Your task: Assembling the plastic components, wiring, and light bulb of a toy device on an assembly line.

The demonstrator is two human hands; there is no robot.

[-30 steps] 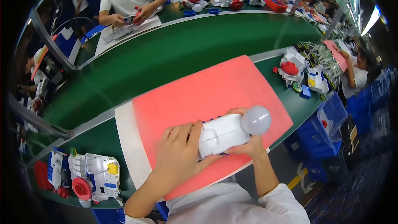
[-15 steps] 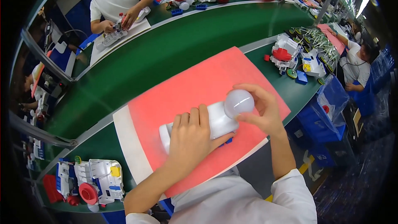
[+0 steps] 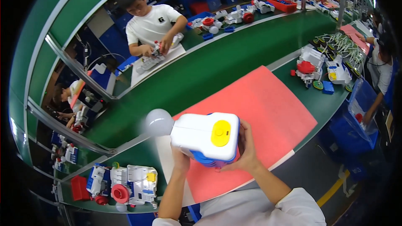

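Observation:
Between my hands is a white-and-blue plastic toy (image 3: 197, 130), lifted above the pink sheet (image 3: 272, 113). Its white face, with a yellow oval cover (image 3: 220, 133), points up, and blue ribbed sides show below. A translucent greyish-white ball (image 3: 159, 122) sits at the toy's left end. My left hand (image 3: 181, 158) grips the near left side, its fingers mostly hidden under the body. Closed on the right end is my right hand (image 3: 247, 148), with fingers along that side and the thumb near the lower edge.
Half-built toy shells (image 3: 134, 184) and a red tray (image 3: 79, 187) lie at my left. More shells (image 3: 310, 65) and bundled white wires (image 3: 341, 46) are at right. A green conveyor belt (image 3: 217, 67) runs beyond; a co-worker (image 3: 153, 25) works across it. Blue bins (image 3: 360, 117) stand right.
The toy has been raised and turned round, so its ball end now points left instead of right. My right hand has moved off the ball to the other end. The view has shifted.

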